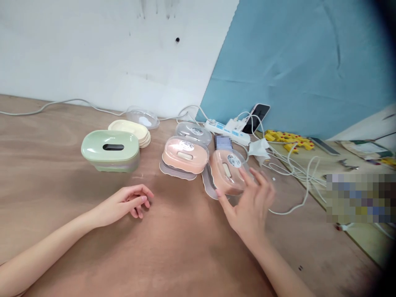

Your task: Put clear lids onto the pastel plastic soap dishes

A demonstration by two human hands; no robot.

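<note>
My right hand (252,202) reaches over the near right corner of a pink oval box (218,175) with a clear cover. Its thumb and fingers are spread around that corner; whether they press on it I cannot tell. Under this box a grey wavy-edged piece (210,185) sticks out on the left. A similar pink box (173,156) stands to its left on another grey piece (177,172). My left hand (133,201) hovers over or rests on the table, loosely curled and holding nothing. Beyond it stands a glossy green oval box (89,144) with a slot in its top.
Behind the green box lie stacked cream oval lids (126,127) and a clear cover (140,115). Another clear cover (193,133) sits behind the pink boxes. A white power strip (227,131), a phone (256,117), tangled cables (305,194) and yellow pieces (289,139) occupy the right.
</note>
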